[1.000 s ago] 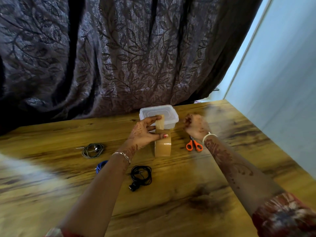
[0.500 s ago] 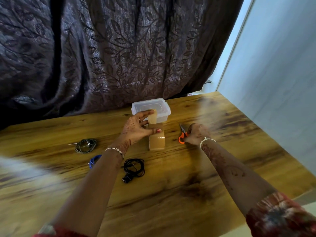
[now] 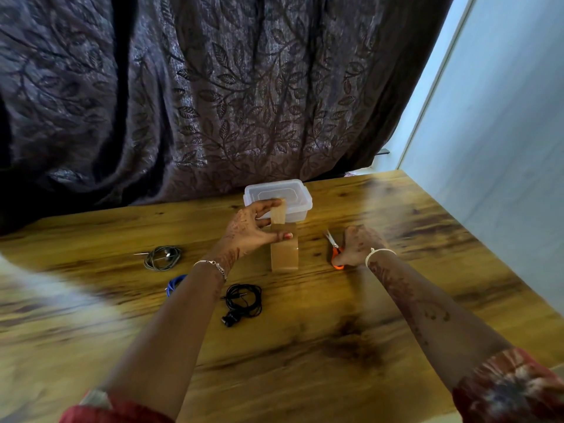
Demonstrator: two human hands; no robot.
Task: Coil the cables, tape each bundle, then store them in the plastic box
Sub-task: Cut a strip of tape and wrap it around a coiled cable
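A brown tape roll (image 3: 284,254) stands on edge in the middle of the wooden table (image 3: 305,346). My left hand (image 3: 253,228) grips its top and pinches a pulled-up strip of tape (image 3: 278,212). To the right, my right hand (image 3: 357,244) closes on the orange-handled scissors (image 3: 334,250), which lie on the table with blades pointing away. A coiled black cable (image 3: 244,300) lies near my left forearm. A grey coiled cable (image 3: 163,257) sits further left. A blue cable (image 3: 174,283) shows partly under my left arm. The clear plastic box (image 3: 277,198) with its lid on stands behind the tape.
A dark leaf-patterned curtain (image 3: 213,102) hangs along the table's far edge. A pale wall (image 3: 503,148) borders the table on the right. Bare wood lies in front of the cables towards me.
My right hand dropped from beside the box down onto the scissors and took hold of their handles. My left hand kept hold of the tape roll and strip.
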